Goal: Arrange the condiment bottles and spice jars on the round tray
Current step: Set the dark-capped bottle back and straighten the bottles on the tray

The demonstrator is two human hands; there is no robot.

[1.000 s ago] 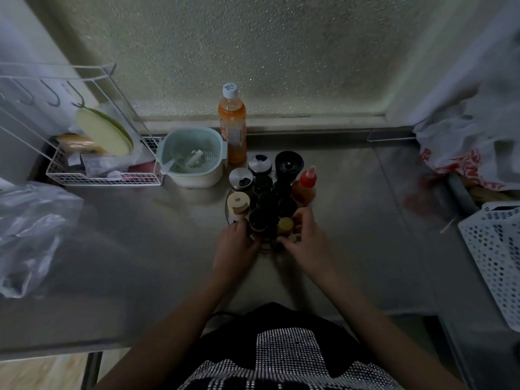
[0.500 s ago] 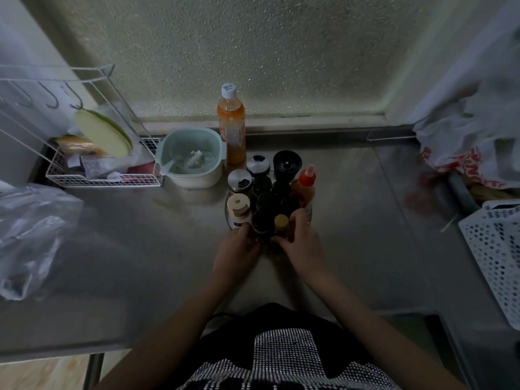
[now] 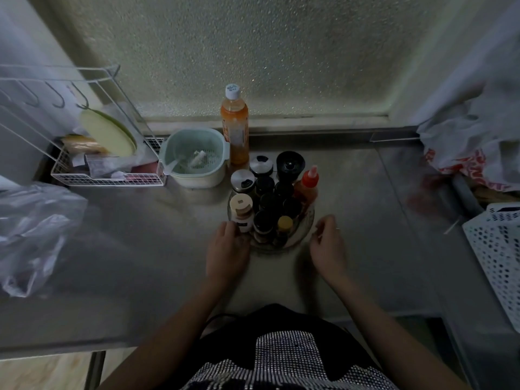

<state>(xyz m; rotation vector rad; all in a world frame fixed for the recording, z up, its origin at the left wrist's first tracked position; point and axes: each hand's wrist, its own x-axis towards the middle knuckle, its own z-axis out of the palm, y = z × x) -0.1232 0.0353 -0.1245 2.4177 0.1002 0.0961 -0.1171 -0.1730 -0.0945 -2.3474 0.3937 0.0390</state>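
A round clear tray [image 3: 302, 233] sits mid-counter, packed with several dark-lidded spice jars [image 3: 264, 222]. Among them stand a beige-capped jar [image 3: 241, 211], a yellow-capped jar [image 3: 284, 224], a red-capped sauce bottle [image 3: 308, 185], a black grinder [image 3: 290, 164] and two silver-lidded shakers [image 3: 242, 180]. My left hand [image 3: 226, 247] rests at the tray's left front rim, fingertips against the beige-capped jar's base; whether it grips anything is unclear. To the right of the tray, my right hand [image 3: 327, 243] hovers with loosely curled fingers and holds nothing.
An orange drink bottle [image 3: 235, 128] and a pale green colander bowl [image 3: 195, 159] stand behind the tray. A white wire rack [image 3: 92, 164] is at the back left, a clear plastic bag [image 3: 31, 229] at left, plastic bags [image 3: 475, 147] and a white perforated basket [image 3: 498, 249] at right.
My right hand has let go of the jars at the tray's front and pulled away to the right. My left hand has shifted slightly left along the rim.
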